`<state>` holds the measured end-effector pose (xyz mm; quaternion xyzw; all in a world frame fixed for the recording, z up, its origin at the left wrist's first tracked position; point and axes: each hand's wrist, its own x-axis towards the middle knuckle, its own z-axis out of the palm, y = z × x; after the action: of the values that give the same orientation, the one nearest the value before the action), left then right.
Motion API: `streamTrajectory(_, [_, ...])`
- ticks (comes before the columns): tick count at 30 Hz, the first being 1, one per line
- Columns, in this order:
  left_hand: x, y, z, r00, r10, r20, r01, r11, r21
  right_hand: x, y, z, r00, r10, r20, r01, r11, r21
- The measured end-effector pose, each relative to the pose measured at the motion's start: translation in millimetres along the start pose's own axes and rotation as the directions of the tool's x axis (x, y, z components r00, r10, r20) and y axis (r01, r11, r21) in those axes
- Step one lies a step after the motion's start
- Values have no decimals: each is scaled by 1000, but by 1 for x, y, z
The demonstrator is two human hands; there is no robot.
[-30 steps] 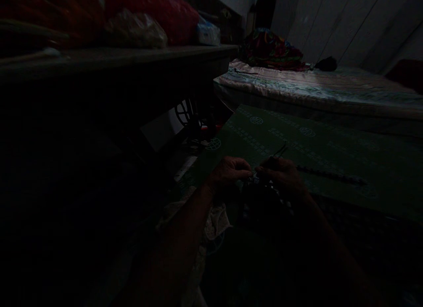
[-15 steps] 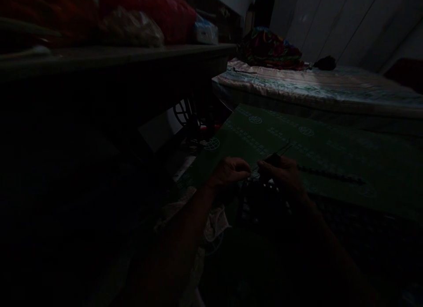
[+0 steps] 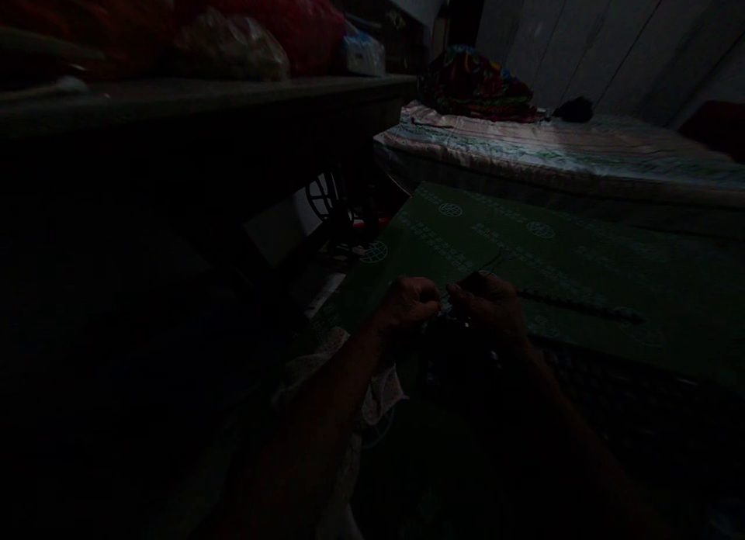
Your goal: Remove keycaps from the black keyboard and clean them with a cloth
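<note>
The light is very dim. My left hand [image 3: 414, 298] is closed, thumb and fingers pinched together; what they pinch is too dark to name. Close on its right, my right hand [image 3: 487, 301] is closed too, with its fingertips almost meeting the left ones. From its grip a thin, dark, wire-like piece [image 3: 493, 261] points up and to the right. Beneath both hands lies a dark object [image 3: 445, 361] with small bright glints, its kind lost in shadow. A long, dark, knobbly strip [image 3: 587, 306] lies to the right on a green printed board [image 3: 483, 222].
Pale cloth [image 3: 384, 392] lies by my left forearm. A dark bumpy mass [image 3: 617, 389] spreads at right. On the left, a raised tabletop [image 3: 244, 91] bears plastic bags [image 3: 233, 47]. Behind the board stands a bed [image 3: 524, 148] with bundled patterned fabric [image 3: 471, 86].
My right hand has shifted slightly left, closer to my left hand, and the thin piece in it has moved along. My left hand stays nearly in place.
</note>
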<state>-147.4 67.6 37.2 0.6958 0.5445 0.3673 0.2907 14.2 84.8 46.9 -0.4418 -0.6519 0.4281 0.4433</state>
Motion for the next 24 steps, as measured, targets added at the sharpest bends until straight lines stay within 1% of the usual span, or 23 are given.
streamTrajectory(3, [-1,-1,0,998,-41,56,45,997,-70,0,1,0,999,-13,41,13,1000,12])
streamTrajectory(7, [-3,0,-2,984,-109,138,133,974,-184,1,6,0,997,-15,71,18,999,-45])
streamTrajectory(10, [-4,1,-2,977,-134,165,173,952,-254,1,10,-1,997,-10,75,15,998,-61])
streamTrajectory(12, [-4,0,-2,974,-141,177,186,945,-269,1,13,0,996,-14,85,21,997,-79])
streamTrajectory(15, [-2,-3,-2,967,-147,207,192,957,-218,2,17,1,994,-30,105,43,991,-128])
streamTrajectory(19, [0,-5,-4,970,-122,211,154,978,-140,4,22,2,989,-65,132,87,981,-171])
streamTrajectory(24, [-4,0,-5,971,-122,207,140,987,-77,4,23,3,991,-76,114,100,970,-223])
